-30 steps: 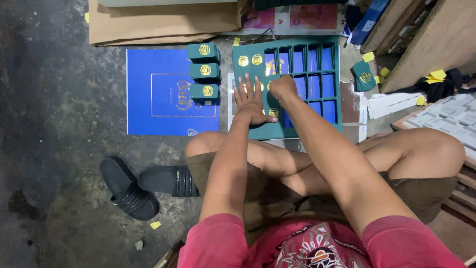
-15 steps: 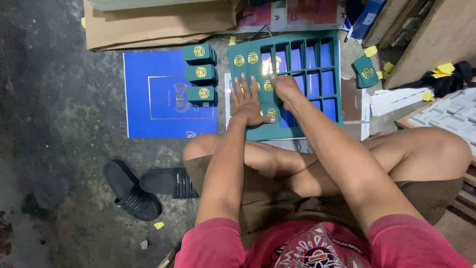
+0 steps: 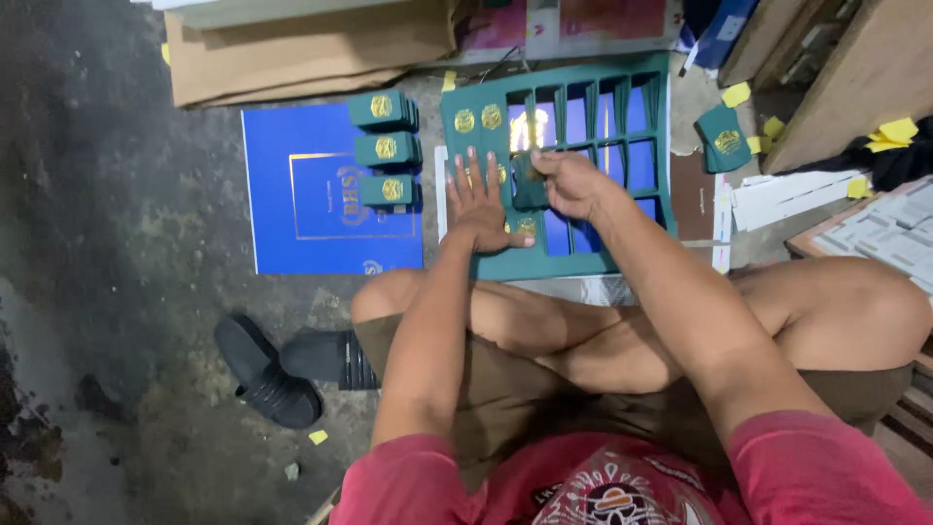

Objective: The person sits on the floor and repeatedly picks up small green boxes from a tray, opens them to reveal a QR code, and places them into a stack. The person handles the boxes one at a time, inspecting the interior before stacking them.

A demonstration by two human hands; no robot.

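Observation:
A dark green divider tray (image 3: 649,83) with several compartments lies on the floor in front of my crossed legs, over a blue lining. My left hand (image 3: 481,199) presses flat on its left part, fingers spread over small green boxes with gold emblems. My right hand (image 3: 573,183) pinches a small green box (image 3: 528,185) at a middle compartment. Three more green boxes (image 3: 384,151) with gold emblems sit in a column on a blue lid (image 3: 301,194) to the left.
A loose green box (image 3: 722,138) lies right of the tray among yellow paper scraps. Brown cardboard (image 3: 311,44) lies beyond the blue lid. Two black sandals (image 3: 282,374) rest by my left knee. White sheets (image 3: 792,194) and wooden boards are at the right.
My right hand has lifted slightly and now pinches a small green box over the tray. My left hand stays pressed on the tray's left part.

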